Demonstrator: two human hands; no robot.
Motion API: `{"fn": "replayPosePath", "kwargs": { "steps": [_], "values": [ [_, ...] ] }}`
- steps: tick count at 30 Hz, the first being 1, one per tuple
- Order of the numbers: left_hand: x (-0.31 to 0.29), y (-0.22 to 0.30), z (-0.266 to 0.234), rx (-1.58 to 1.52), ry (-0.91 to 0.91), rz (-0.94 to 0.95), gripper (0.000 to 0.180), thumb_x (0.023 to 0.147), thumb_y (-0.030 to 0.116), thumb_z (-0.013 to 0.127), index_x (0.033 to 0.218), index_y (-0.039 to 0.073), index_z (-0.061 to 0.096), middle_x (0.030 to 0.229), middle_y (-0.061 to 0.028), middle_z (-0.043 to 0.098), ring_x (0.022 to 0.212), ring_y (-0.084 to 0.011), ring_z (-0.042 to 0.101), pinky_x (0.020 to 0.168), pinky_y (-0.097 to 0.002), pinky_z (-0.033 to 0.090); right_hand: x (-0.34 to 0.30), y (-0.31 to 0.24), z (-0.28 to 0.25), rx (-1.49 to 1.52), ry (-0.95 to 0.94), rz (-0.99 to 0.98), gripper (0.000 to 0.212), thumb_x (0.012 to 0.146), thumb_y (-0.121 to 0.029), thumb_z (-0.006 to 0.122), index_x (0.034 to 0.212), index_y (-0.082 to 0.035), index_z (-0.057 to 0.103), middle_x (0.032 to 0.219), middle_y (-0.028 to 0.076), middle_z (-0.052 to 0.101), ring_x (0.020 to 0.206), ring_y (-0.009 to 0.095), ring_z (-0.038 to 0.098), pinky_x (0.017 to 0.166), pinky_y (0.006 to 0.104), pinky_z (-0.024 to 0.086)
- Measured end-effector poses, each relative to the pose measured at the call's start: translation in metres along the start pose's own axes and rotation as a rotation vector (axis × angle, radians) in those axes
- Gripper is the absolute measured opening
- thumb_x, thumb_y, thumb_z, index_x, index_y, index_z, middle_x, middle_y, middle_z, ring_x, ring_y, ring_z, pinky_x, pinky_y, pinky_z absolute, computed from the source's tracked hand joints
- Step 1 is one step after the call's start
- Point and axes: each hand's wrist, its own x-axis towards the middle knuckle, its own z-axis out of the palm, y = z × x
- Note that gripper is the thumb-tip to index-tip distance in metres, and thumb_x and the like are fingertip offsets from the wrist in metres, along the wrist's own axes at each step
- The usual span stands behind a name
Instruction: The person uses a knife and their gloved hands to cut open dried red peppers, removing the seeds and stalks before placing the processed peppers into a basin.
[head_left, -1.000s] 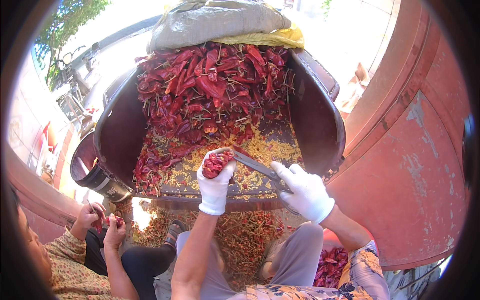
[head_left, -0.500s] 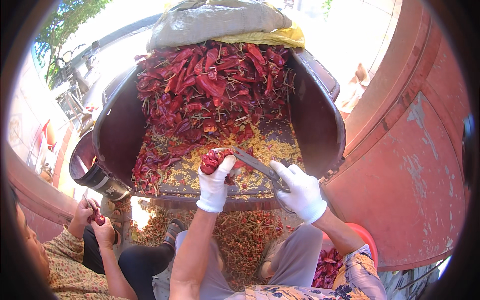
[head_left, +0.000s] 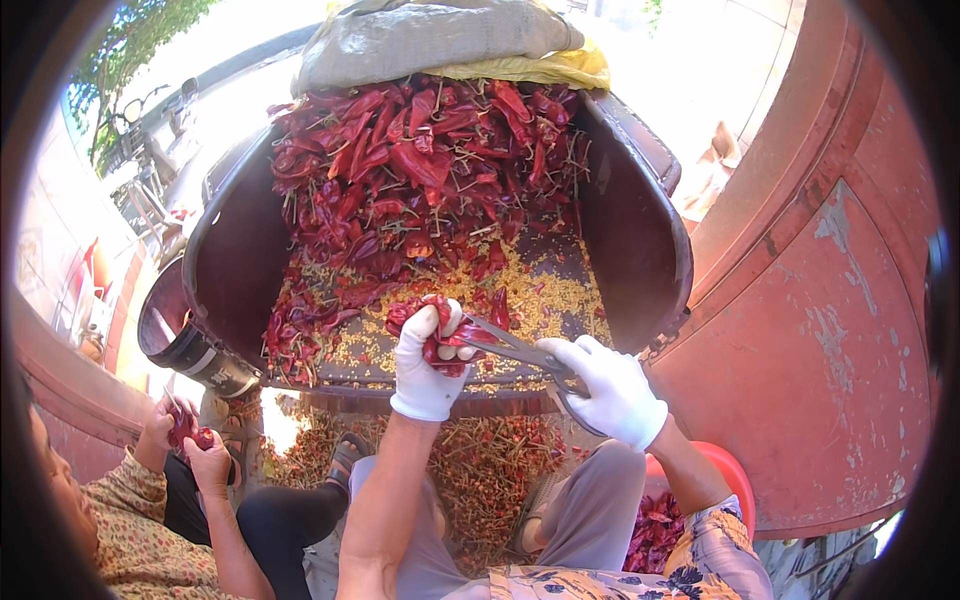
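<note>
My left hand [head_left: 425, 365], in a white glove, is closed around several dried red chili peppers [head_left: 466, 336]. One of them sticks out to the right toward the scissors [head_left: 540, 356]. My right hand [head_left: 614, 396], gloved in white too, grips the dark metal scissors by the handles. The blades look parted and meet the pepper beside my left fingers; the exact contact is hard to see. Both hands are over the near edge of a dark tub-like cart [head_left: 640, 240]. A heap of dried red chilies [head_left: 420, 165] fills its far part, with yellow seeds [head_left: 560, 290] scattered nearer.
Left, a co-worker's hands [head_left: 205, 462] hold a chili and a small tool. A dark bucket [head_left: 205, 362] stands beside the cart. A red basin [head_left: 728, 472] with chilies sits by my right leg. Stems and scraps [head_left: 490, 480] cover the floor. Grey sacking [head_left: 440, 40] lies over the heap.
My left fingers have shifted around the chilies, and one now points right toward the blades. My right hand and the scissors have moved slightly right and down.
</note>
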Motion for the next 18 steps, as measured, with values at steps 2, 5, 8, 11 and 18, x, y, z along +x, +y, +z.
{"fn": "replayPosePath", "kwargs": {
  "steps": [2,5,8,11,18],
  "values": [
    [-0.001,0.001,-0.002,-0.056,-0.047,-0.045,0.019,0.093,0.027,0.058,0.086,0.009,0.054,0.071,0.0017,0.046,0.057,-0.0099,0.045,0.053,-0.0252,0.042,0.001,0.002,0.011,0.147,0.12,-0.029,0.047,0.083,-0.02,0.067,0.128,-0.014,0.053,0.09,0.01,0.059,0.078,0.027,0.063,0.064,0.0358,0.051],
    [-0.005,-0.005,-0.006,-0.088,-0.059,-0.128,0.021,0.092,0.028,0.056,0.085,0.009,0.052,0.072,0.0009,0.046,0.055,-0.0124,0.047,0.055,-0.0274,0.043,0.006,-0.007,0.009,0.142,0.161,-0.005,0.048,0.082,-0.019,0.067,0.128,-0.013,0.053,0.087,0.009,0.057,0.077,0.026,0.062,0.062,0.037,0.05],
    [-0.009,-0.011,-0.01,-0.061,-0.012,-0.178,0.019,0.091,0.027,0.056,0.084,0.01,0.055,0.07,0.0012,0.049,0.054,-0.0125,0.048,0.052,-0.0281,0.044,0.014,-0.013,0.008,0.032,0.159,-0.015,0.049,0.081,-0.02,0.068,0.127,-0.012,0.053,0.085,0.01,0.055,0.076,0.027,0.06,0.062,0.0382,0.049],
    [-0.01,-0.018,-0.022,-0.014,0.005,-0.199,0.019,0.091,0.027,0.057,0.082,0.009,0.057,0.067,0.0009,0.052,0.054,-0.0131,0.049,0.051,-0.0285,0.044,0.02,-0.017,0.009,-0.038,0.17,-0.054,0.049,0.081,-0.02,0.068,0.127,-0.01,0.053,0.085,0.01,0.055,0.077,0.028,0.059,0.063,0.0393,0.049],
    [-0.01,-0.024,-0.022,-0.004,0.044,-0.23,0.023,0.091,0.028,0.057,0.078,0.008,0.056,0.06,0.0001,0.051,0.054,-0.0146,0.05,0.054,-0.0287,0.045,0.025,-0.017,0.011,-0.034,0.091,-0.041,0.054,0.079,-0.021,0.068,0.129,-0.008,0.051,0.089,0.014,0.054,0.082,0.033,0.057,0.067,0.043,0.048]
  ]
}}
